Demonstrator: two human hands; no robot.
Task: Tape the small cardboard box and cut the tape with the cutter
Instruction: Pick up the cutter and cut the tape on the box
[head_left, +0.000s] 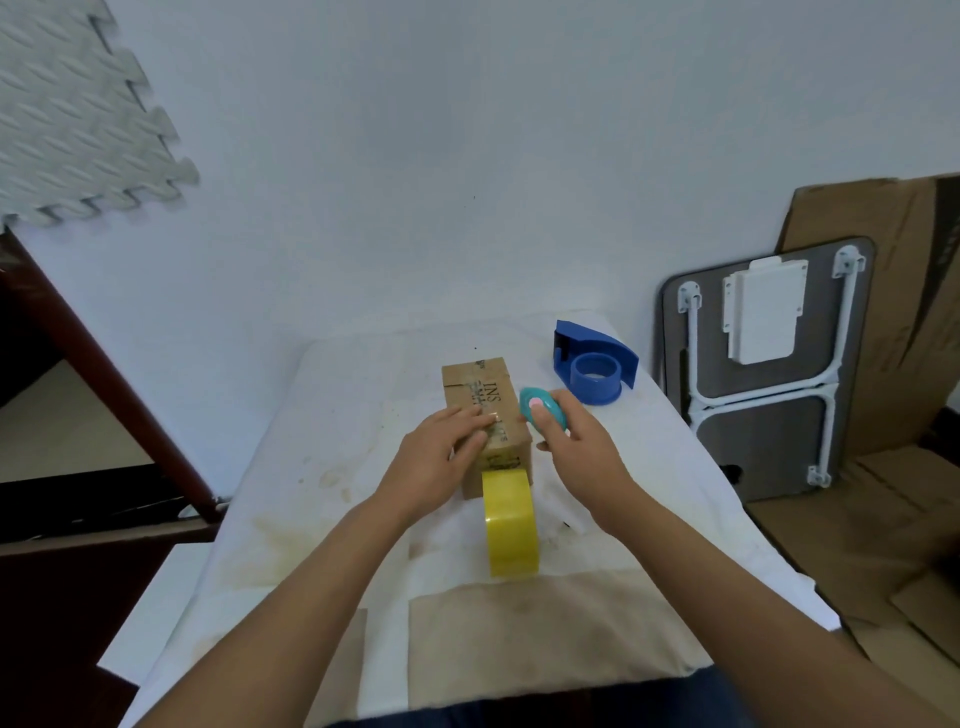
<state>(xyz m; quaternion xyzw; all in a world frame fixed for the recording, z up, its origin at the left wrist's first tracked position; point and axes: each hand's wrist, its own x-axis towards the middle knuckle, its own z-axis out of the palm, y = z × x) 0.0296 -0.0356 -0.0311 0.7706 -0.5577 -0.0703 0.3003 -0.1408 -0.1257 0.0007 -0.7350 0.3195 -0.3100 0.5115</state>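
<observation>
Left hand (441, 452) lies flat, fingers spread, on box (483, 410). Right hand (576, 452) grips cutter (543, 408) beside it. Tape roll (509, 522) stands between the wrists.

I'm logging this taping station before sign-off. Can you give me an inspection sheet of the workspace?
Surface: white cloth over the table, stained.
Job's things: small cardboard box; yellow tape roll standing against its near end; teal cutter.
Clutter: blue tape dispenser, empty.
Grippers: left hand flat on the box; right hand holds the cutter.
Cables: nothing seen.
Surroundings: folded table, flattened cardboard, foam mat.
</observation>
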